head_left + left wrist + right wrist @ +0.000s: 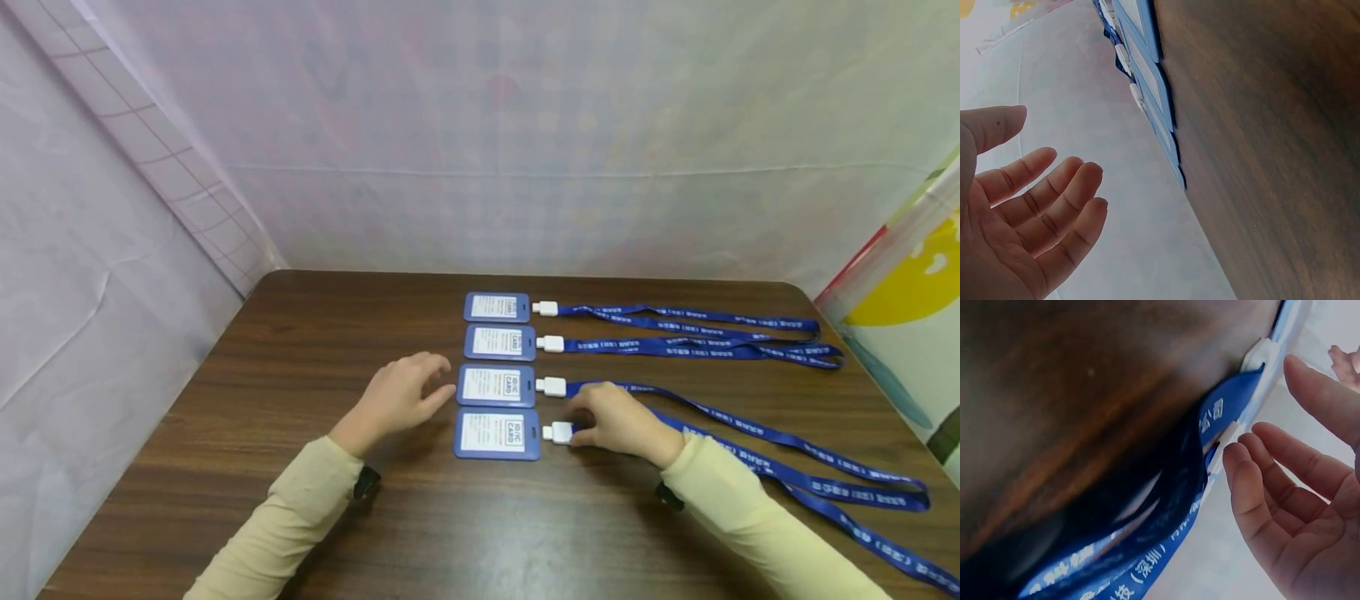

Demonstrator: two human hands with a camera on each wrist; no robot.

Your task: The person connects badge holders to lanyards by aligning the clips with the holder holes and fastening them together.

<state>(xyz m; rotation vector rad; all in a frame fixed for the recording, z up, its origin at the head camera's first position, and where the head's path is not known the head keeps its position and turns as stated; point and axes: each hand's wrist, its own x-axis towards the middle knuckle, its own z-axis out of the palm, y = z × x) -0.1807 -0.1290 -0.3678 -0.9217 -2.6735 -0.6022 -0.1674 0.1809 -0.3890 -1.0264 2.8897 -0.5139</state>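
Note:
Several blue ID card holders (497,434) with white cards lie in a column on the table. A white clip (559,432) sits just right of each holder, attached to a blue lanyard (750,427) with white lettering. My left hand (405,392) hovers left of the holders, fingers loosely bent and holding nothing; the left wrist view shows its palm and spread fingers (1063,200). Beside the nearest clip is my right hand (618,419). In the right wrist view, its thumb and fingers (1250,487) are apart near the lanyard (1229,403), gripping nothing.
The brown wooden table (315,333) has its back edge against a pale cloth backdrop (487,150). Lanyard loops stretch to the table's right side, and one strap runs under or behind my right forearm. A yellow printed cloth (926,275) hangs at the far right.

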